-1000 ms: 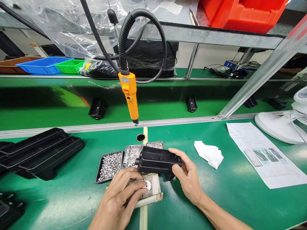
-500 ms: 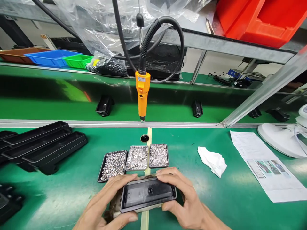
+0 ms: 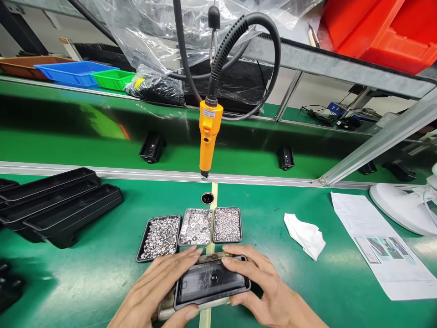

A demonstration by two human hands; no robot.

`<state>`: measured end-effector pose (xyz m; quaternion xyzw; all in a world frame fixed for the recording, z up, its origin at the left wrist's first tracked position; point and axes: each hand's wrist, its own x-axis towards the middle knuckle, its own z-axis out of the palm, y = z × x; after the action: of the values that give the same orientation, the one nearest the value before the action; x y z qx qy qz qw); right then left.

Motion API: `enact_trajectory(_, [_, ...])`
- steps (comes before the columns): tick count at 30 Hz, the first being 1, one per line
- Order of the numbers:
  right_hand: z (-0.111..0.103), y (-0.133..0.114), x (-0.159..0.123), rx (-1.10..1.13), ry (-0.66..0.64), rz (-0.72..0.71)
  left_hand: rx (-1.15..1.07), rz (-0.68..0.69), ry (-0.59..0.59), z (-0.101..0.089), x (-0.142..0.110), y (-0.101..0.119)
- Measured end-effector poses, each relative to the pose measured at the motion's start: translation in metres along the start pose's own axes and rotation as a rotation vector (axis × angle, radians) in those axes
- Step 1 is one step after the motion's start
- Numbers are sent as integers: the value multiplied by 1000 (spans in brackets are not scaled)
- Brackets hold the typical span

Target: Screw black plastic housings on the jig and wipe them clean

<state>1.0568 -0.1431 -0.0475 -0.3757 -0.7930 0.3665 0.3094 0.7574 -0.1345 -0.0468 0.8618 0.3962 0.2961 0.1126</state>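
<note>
I have the black housing (image 3: 205, 289) at bottom centre of the frame, its hollow face up, a small round feature showing in its floor. My left hand (image 3: 160, 284) grips one end and my right hand (image 3: 269, 284) the other. A worn block (image 3: 167, 309) lies beneath; I can't tell whether the two touch.

Just above, near centre, I see three shallow trays. The left tray (image 3: 141, 242) is heaped with small shiny metal parts, the middle tray (image 3: 194, 243) holds flat washers, and the right tray (image 3: 241, 225) is filled with tinier metal pieces.

Upper left, I make out a brown bin (image 3: 30, 70), a blue bin (image 3: 68, 75) and a green bin (image 3: 114, 82), beside a clear bag (image 3: 159, 93) of dark items. A red bin (image 3: 355, 32) fills the upper right.
</note>
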Motion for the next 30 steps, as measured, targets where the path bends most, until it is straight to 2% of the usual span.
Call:
enact_trajectory(6, [-4,0,8,117,19,-70,-23,-13,-36,-2,3,3])
enact_trajectory(14, [-2,2,8,126,22,-81,-33,38,-40,5,0,-2])
enact_trajectory(16, [-1,3,8,101,13,-74,-38,31,-45,3,-2,-5])
enact_trajectory(18, [-1,4,9,101,10,-94,-64,-8,-98,-3,-1,-8])
enact_trajectory(21, [-2,7,9,185,24,-152,-181,-118,-179,-19,14,-19])
enact_trajectory(24, [-2,14,9,272,123,-66,-180,-167,-194,-27,44,-36])
enact_trajectory(27, [-1,21,9,331,244,64,-87,-86,-258,-20,72,-51])
enact_trajectory(30, [1,25,10,333,266,105,-54,-67,-293,-5,87,-56])
